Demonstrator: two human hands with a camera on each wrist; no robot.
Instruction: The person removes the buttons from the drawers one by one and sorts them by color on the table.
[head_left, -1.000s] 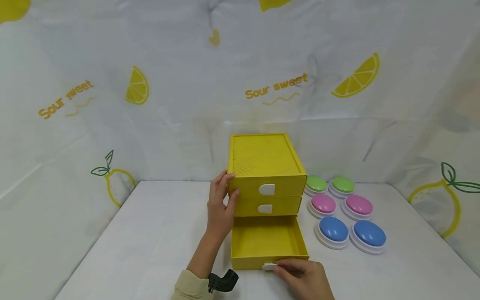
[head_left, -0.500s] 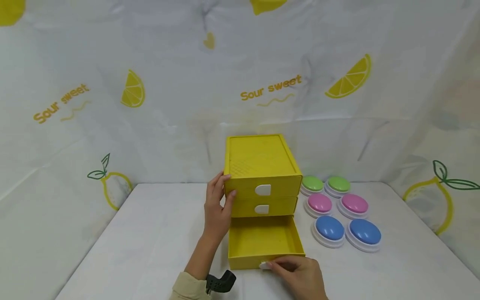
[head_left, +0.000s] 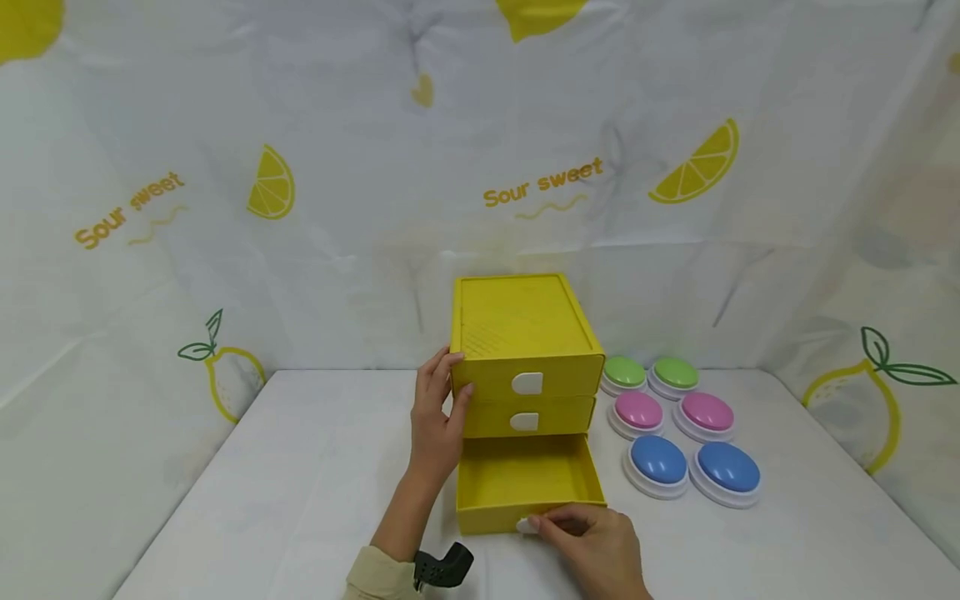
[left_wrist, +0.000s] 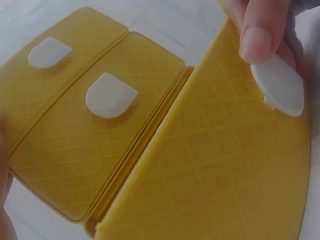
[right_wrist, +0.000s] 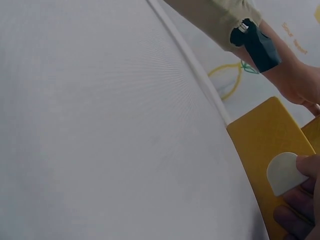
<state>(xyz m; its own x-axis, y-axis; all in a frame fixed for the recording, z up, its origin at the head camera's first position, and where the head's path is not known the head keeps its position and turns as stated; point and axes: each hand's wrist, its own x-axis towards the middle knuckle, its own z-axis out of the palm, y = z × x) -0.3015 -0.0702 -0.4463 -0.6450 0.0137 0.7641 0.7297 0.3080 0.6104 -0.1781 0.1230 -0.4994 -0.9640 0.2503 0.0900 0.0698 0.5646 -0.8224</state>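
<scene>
A yellow cabinet [head_left: 525,317] with three stacked drawers stands in the middle of the table. Its bottom drawer [head_left: 525,479] is pulled out, and nothing lies inside the part that shows. My right hand [head_left: 596,546] pinches that drawer's white handle [left_wrist: 280,85] between thumb and fingers. At the cabinet's left front edge, my left hand [head_left: 437,425] holds the upper drawers' corner, thumb on the front and fingers along the side. The top handle [head_left: 527,383] and middle handle [head_left: 524,421] are untouched, and both drawers sit closed.
Right of the cabinet stand paired round push buttons on white bases: green buttons [head_left: 675,372] at the back, pink buttons [head_left: 707,412] between, blue buttons [head_left: 727,467] in front. A lemon-printed white sheet [head_left: 360,208] hangs behind the white table [head_left: 322,500].
The bottom drawer has slid slightly inward, with my right hand still on its handle. My left hand stays on the cabinet. The head view has shifted a little.
</scene>
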